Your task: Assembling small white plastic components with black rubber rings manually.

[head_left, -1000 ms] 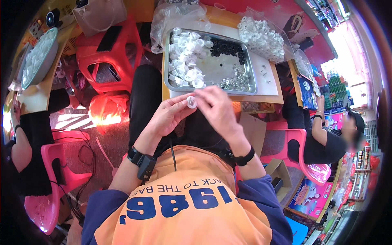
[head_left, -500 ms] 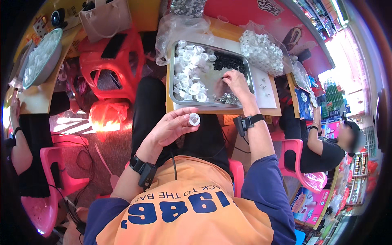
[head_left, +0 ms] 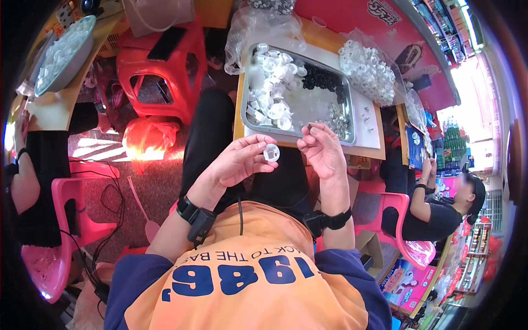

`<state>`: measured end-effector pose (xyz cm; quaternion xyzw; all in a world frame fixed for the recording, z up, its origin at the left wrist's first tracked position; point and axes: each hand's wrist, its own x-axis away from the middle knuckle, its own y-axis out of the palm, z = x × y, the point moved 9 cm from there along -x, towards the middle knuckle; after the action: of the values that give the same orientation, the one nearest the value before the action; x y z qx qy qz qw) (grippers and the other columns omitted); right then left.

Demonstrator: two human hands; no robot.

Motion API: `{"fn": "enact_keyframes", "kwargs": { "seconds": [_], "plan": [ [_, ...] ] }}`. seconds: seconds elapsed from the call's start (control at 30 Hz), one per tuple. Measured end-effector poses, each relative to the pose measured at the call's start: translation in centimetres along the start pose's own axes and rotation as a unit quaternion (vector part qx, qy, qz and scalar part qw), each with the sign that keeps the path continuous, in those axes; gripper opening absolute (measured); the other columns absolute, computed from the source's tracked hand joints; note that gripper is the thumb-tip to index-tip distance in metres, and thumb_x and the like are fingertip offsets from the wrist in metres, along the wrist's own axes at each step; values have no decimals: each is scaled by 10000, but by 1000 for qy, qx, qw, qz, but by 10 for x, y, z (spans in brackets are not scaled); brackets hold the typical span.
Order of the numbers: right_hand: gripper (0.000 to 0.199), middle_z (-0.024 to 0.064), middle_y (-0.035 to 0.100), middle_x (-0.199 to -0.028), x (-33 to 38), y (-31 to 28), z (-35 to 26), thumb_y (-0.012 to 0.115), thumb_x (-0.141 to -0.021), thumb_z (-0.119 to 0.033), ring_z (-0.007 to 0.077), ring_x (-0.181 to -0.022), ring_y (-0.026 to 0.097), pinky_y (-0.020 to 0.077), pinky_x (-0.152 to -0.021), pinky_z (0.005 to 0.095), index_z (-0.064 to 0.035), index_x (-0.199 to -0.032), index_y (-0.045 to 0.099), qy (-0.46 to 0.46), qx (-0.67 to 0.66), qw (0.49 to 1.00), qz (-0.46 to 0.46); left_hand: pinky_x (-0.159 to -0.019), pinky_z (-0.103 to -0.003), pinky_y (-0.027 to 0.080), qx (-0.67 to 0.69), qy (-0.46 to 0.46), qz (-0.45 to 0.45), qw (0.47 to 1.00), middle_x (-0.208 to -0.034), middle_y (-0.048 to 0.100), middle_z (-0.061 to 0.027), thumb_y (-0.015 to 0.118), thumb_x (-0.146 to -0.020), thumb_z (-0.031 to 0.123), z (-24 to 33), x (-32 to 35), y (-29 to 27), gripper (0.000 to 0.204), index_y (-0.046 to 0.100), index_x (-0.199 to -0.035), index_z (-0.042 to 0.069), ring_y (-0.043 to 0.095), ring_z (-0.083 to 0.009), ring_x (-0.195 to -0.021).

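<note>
My left hand (head_left: pixel 237 163) pinches a round white plastic cap (head_left: pixel 271 153) between thumb and fingers, its hollow side with a small inner slot showing. Just right of it, my right hand (head_left: pixel 325 153) is raised with thumb and forefinger closed on a tiny dark piece (head_left: pixel 309 127). Beyond both hands lies a shallow metal tray (head_left: pixel 353 118). It holds a heap of white plastic caps (head_left: pixel 272 91) on its left, small black pieces (head_left: pixel 324 80) at the far right, and small shiny metal pieces (head_left: pixel 339 120) at the near right.
Beside the tray stands a clear container of white parts (head_left: pixel 367 70); a few small screws (head_left: pixel 366 118) lie nearby. A clear plastic bag (head_left: pixel 258 30) sits behind. At left are a red stool (head_left: pixel 159 69) with a phone (head_left: pixel 167 44) and a basin (head_left: pixel 66 55). A person (head_left: pixel 434 212) sits at right.
My right hand has come out of the tray toward my left hand, with a tiny dark piece in its fingertips. The left hand still holds the cap, now turned slightly. The view has shifted a little.
</note>
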<state>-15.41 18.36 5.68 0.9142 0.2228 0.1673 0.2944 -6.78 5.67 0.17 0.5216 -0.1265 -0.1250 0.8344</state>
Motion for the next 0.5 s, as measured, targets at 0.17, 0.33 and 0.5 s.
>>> {"fn": "enact_keyframes", "kwargs": {
  "seconds": [0.17, 0.33, 0.5],
  "plan": [
    [130, 134, 651, -875, 15, 16, 10, 592, -893, -55, 125, -677, 577, 488, -698, 300, 25, -984, 640, 23, -63, 998, -15, -736, -298, 596, -2, -2, 7, 1000, -992, 643, -105, 532, -965, 174, -1, 0, 0, 251, 531, -1162, 19, 686, -214, -851],
    [113, 145, 649, -872, 23, 14, 9, 579, -899, -28, 128, -681, 580, 501, -706, 304, 25, -978, 641, -8, -27, 999, 20, -737, -302, 597, -2, -6, 9, 1000, -999, 641, -110, 533, -965, 177, -1, 0, 1, 257, 529, -1163, 12, 687, -221, -851],
    [134, 162, 657, -912, 20, 15, 13, 580, -900, -14, 138, -733, 610, 512, -725, 293, 32, -1013, 635, -1, -72, 997, -2, -744, -310, 597, -9, -9, 5, 1000, -999, 640, -112, 540, -962, 178, 0, 0, 2, 261, 528, -1159, 7, 686, -228, -850]
  ]
}}
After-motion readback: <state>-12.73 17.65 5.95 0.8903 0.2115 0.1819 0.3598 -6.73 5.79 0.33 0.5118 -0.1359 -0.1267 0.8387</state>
